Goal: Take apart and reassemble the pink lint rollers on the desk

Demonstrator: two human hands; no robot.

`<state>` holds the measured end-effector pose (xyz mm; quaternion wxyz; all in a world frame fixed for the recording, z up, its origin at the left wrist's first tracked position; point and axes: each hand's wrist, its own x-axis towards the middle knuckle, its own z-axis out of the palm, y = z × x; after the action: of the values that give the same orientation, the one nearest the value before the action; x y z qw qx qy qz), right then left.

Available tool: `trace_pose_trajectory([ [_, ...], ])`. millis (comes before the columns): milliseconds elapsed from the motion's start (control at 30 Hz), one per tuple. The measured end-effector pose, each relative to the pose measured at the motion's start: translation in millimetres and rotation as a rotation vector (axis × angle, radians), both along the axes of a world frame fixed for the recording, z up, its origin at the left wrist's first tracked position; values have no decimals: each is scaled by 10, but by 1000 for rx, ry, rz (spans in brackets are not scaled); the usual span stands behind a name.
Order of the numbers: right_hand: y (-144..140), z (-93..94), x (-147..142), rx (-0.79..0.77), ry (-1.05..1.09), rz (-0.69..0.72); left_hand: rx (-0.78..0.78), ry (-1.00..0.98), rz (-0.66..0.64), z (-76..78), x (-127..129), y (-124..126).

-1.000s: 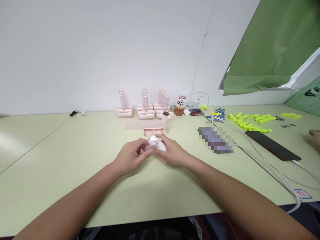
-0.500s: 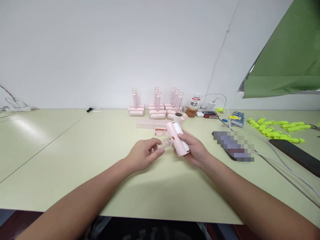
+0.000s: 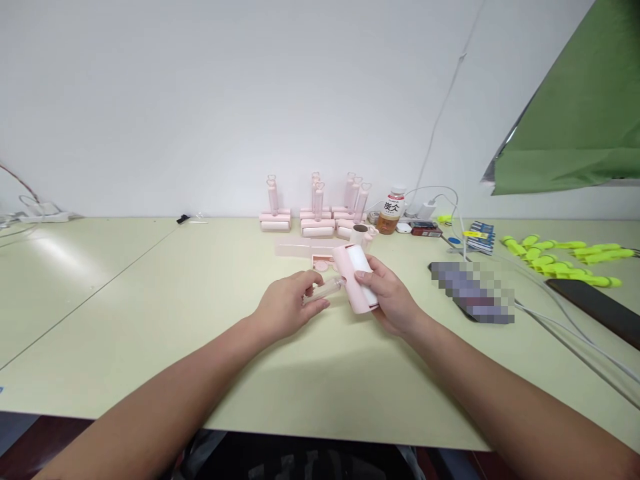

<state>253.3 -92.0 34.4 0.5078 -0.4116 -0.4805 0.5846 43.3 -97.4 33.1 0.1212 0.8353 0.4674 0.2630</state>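
1. Two hands meet over the surface (image 3: 150, 320) at centre view: the right hand (image 3: 387, 300) is wrapped around a pink lint-roller head (image 3: 356, 279), and the left hand (image 3: 286, 308) pinches a translucent handle (image 3: 324, 291) at the head's 9 o'clock.
2. Judged best practice: keep the handle in line with the roller's end and hold the head steady while the parts are pressed together.
3. The head is a pink half-shell over a white roll, tilted; assembled pink rollers (image 3: 315, 217) stand at 12 o'clock.
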Motion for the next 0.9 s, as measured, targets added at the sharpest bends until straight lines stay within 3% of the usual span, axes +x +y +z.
trace_pose_trajectory([
  [400, 26, -58, 4, 81, -158, -40, 48, 189, -34, 61, 9, -43],
  [567, 40, -83, 4, 31, -249, -30, 72, 217, -34, 12, -10, -15],
  [900, 11, -78, -11, 86, -445, -15, 103, 280, -63, -15, -18, -8],
])
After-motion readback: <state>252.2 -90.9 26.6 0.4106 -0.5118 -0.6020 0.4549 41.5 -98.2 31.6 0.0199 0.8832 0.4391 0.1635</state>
